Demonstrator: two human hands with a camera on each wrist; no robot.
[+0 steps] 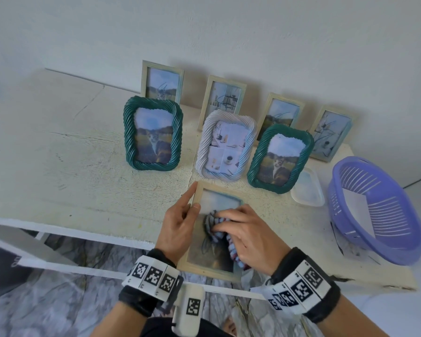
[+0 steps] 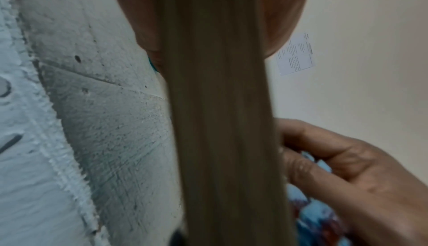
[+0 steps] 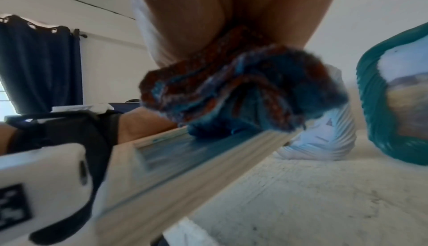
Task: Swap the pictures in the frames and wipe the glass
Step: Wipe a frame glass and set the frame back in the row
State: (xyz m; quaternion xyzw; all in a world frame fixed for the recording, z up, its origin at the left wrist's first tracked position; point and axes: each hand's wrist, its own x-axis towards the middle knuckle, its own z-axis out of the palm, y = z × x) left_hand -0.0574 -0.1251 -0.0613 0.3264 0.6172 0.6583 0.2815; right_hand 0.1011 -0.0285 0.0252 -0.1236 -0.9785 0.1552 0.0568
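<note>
Striped cloth (image 1: 216, 229), blue + red + white, bunched under right hand (image 1: 248, 237), fingers curled over it, pressing it on glass of pale wood frame (image 1: 206, 267). Left hand (image 1: 178, 224) grips frame's left edge, thumb on front rail, fingers along the side, so frame stays put. Frame lies flat at near edge of cream table (image 1: 88, 166), near end poking a bit past the edge.

Step in hand, prob.: wiping the glass. Cloth sits mid-glass; top part + bottom left corner not under it. Next move needs: rub cloth up to the top, then down to the corners, w/ left hand holding firm so frame can't slide off.

Further out: two green twisty frames (image 1: 153, 135) w/ cat pics, one white twisty frame (image 1: 226, 147), four more pale frames behind, all standing. Clear lid (image 1: 306, 188) + purple basket (image 1: 374, 210) at right.

Writing: black-white square codes on wrist bands (image 1: 153, 276). Paper sheet on wall (image 2: 296, 54) w/ print, too small to read. No brand names seen.
</note>
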